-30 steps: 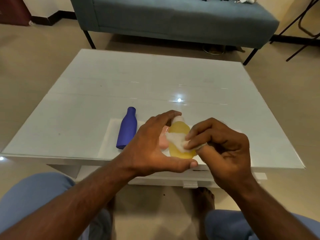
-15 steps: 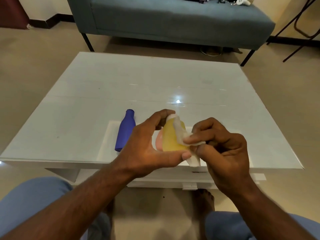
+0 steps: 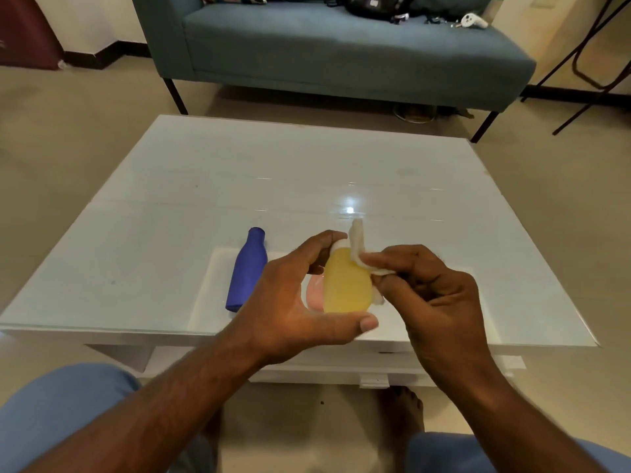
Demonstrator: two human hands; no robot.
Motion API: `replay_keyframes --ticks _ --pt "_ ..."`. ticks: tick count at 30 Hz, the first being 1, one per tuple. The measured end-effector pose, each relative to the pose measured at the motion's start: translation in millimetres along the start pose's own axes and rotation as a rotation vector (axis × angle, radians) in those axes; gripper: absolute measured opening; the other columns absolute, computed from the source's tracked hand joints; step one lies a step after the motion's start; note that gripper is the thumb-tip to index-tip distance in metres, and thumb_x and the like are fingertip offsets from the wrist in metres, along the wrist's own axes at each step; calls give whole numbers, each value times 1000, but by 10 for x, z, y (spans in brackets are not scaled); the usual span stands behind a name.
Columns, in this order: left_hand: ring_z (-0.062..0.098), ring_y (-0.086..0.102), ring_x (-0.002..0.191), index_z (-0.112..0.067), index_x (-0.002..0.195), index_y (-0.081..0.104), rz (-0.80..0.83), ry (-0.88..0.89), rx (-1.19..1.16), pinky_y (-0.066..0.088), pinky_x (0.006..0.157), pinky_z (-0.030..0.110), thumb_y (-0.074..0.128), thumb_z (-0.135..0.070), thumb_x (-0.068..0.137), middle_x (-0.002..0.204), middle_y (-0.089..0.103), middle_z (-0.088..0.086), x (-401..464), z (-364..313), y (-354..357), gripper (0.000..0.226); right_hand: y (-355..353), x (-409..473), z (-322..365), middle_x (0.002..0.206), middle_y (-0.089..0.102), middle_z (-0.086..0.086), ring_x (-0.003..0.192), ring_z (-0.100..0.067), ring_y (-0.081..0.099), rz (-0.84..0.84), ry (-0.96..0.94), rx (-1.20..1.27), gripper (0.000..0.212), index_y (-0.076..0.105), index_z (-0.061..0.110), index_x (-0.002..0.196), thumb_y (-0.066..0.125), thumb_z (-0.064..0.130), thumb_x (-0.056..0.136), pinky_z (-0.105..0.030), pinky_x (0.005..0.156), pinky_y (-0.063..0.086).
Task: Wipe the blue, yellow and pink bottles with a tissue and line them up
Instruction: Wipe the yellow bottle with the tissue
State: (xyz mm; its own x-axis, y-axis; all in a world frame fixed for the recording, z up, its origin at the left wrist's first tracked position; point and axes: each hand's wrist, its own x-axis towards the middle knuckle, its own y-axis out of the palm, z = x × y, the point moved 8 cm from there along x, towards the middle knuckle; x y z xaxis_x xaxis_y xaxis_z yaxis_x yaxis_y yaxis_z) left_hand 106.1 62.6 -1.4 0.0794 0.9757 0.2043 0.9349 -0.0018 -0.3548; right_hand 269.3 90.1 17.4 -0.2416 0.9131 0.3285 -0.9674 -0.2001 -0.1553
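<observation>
My left hand (image 3: 293,302) grips the yellow bottle (image 3: 346,286) above the table's near edge, thumb under its base and fingers over its white cap. My right hand (image 3: 433,295) pinches a white tissue (image 3: 358,250) and presses it against the bottle's upper right side. The blue bottle (image 3: 247,271) lies on its side on the table, to the left of my left hand. The pink bottle (image 3: 314,293) lies behind the yellow one, mostly hidden by it and my left hand.
The white glossy low table (image 3: 307,172) stretches ahead, with a lamp reflection near its middle. A grey-blue sofa (image 3: 341,52) with a bag and small items stands behind it. Black chair legs (image 3: 587,70) are at the far right. My knees are at the bottom.
The tissue slid from the bottle's middle up to its upper right side, one end now sticking up past the cap. The bottle turned slightly in my left hand.
</observation>
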Motion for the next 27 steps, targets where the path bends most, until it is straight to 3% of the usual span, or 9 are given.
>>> replay_keyframes --ticks 3,6,9,12,14,18,22,24,27 --pt "6 59 118 -56 129 44 3 -8 15 53 82 12 78 -66 61 122 60 -25 -8 3 18 76 -10 -10 2 100 75 7 102 -17 72 -11 -2 -32 37 81 31 98 67 -3 95 -17 75 58" --pt "-1 58 116 -71 118 43 -39 -39 12 50 81 7 76 -71 60 120 59 -31 6 7 -28 67 -11 -55 162 95 72 12 97 -15 72 -11 -81 -1 30 83 33 93 60 14 89 -18 70 59" --pt "-3 56 118 -77 118 38 12 -28 22 49 83 6 78 -68 58 123 56 -34 -8 -6 4 73 -44 -29 77 99 75 9 98 -14 72 -55 -51 -41 38 82 34 97 63 1 94 -20 72 60" --pt "-9 49 123 -73 128 30 92 -54 116 50 89 10 80 -74 52 129 48 -39 -43 26 81 91 -60 16 -51 101 78 7 100 -10 73 -69 31 -101 42 81 28 101 61 -9 97 -13 77 57" --pt "-6 53 120 -64 129 38 67 -49 121 54 88 15 81 -74 53 126 53 -34 -24 54 73 88 -67 9 -29 97 77 10 99 -9 72 -72 9 -115 43 82 31 95 62 -7 95 -11 77 56" --pt "-3 55 117 -50 131 48 2 -77 109 54 88 16 78 -75 54 122 58 -29 13 82 -21 86 -36 -34 176 89 74 10 95 -14 72 -59 -82 -37 33 84 32 81 57 14 85 -15 74 57" --pt "-14 45 123 -75 126 29 121 -78 144 48 85 10 85 -70 53 129 45 -45 -72 51 81 93 -70 12 -29 91 79 10 92 -11 74 -95 53 -66 57 83 39 84 58 -12 92 -19 74 58" --pt "-18 43 121 -83 118 24 125 -81 156 47 82 4 85 -69 53 126 42 -50 -74 52 110 89 -79 12 -81 93 79 10 94 -11 74 -88 61 -108 55 83 37 86 59 -12 93 -22 75 60" --pt "-8 53 117 -63 127 42 29 -73 132 51 86 10 80 -75 54 124 55 -35 -11 99 41 84 -68 -25 42 92 76 10 96 -13 73 -81 -29 -115 38 84 32 82 59 4 88 -17 73 58"
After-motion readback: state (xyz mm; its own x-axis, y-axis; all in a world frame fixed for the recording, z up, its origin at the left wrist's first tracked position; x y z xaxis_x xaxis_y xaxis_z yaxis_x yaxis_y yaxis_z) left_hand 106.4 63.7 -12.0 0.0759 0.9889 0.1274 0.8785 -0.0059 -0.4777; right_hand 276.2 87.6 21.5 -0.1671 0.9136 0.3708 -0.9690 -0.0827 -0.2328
